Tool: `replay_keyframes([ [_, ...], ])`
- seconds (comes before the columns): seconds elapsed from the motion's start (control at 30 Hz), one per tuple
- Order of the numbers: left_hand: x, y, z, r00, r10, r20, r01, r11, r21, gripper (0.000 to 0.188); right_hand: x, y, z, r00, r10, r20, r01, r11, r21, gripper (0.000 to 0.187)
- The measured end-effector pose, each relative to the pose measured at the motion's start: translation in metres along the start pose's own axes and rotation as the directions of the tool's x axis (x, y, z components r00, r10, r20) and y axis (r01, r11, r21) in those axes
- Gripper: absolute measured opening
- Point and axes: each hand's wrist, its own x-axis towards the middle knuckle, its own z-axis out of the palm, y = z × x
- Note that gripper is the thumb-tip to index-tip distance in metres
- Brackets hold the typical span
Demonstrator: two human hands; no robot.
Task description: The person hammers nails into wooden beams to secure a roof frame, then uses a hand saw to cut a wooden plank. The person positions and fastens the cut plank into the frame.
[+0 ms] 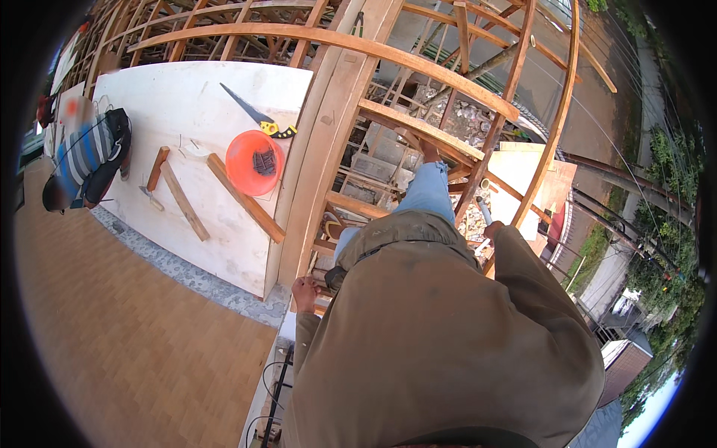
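A loose olive-brown shirt (441, 351), matte and creased, fills the lower middle of the view, with pale blue jeans (427, 190) running up from it onto the timber frame.

The left hand (304, 293) comes out of its sleeve at the foot of a broad, flat, pale wooden beam (328, 142); its fingers are curled down against the wood there, though whether they grip anything I cannot tell. The right hand (493, 230) is mostly hidden behind the sleeve; it appears closed around a slim pale handle (484, 211), the head of the tool out of sight.

Around both hands stands a lattice of curved, reddish wooden ribs (418, 60) and thin cross slats, open to rubble and paving far below.

Left of the beam lies a smooth white board (224, 246). On it rest a round orange plastic bowl (255, 162) holding dark nails, a hand saw (258, 116) with a yellow-and-black grip, two straight wooden battens (245, 198) and a hammer (153, 179). At the board's far edge another person in a striped shirt (86, 157) bends over. Wood-grain flooring (127, 336) spreads below.
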Motion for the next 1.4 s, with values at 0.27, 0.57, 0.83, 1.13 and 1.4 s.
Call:
replay_keyframes([
  [0.27, -0.013, 0.018, 0.044, 0.986, 0.164, -0.023, -0.161, 0.982, 0.100, 0.024, 0.001, -0.067, 0.031, 0.958, -0.249, -0.141, 0.230, 0.963, -0.143, 0.042],
  [0.57, -0.001, -0.070, 0.031, 0.987, 0.155, -0.049, -0.137, 0.956, 0.259, 0.024, -0.131, -0.182, -0.064, 0.704, -0.579, -0.411, 0.585, 0.801, -0.125, 0.036],
  [0.83, 0.141, -0.207, -0.066, 0.926, 0.369, -0.084, -0.139, 0.540, 0.830, 0.026, -0.105, -0.180, -0.003, 0.700, -0.465, -0.542, 0.712, 0.510, 0.482, 0.036],
  [1.13, 0.094, 0.157, 0.076, 0.957, 0.244, 0.159, -0.291, 0.788, 0.543, 0.024, -0.033, -0.167, -0.004, 0.917, -0.141, -0.373, 0.393, 0.156, 0.906, 0.029],
  [1.4, 0.221, 0.305, 0.342, 0.639, 0.428, 0.639, -0.750, 0.163, 0.641, 0.028, 0.102, -0.141, -0.039, 0.959, 0.126, -0.254, 0.224, 0.213, 0.951, 0.029],
])
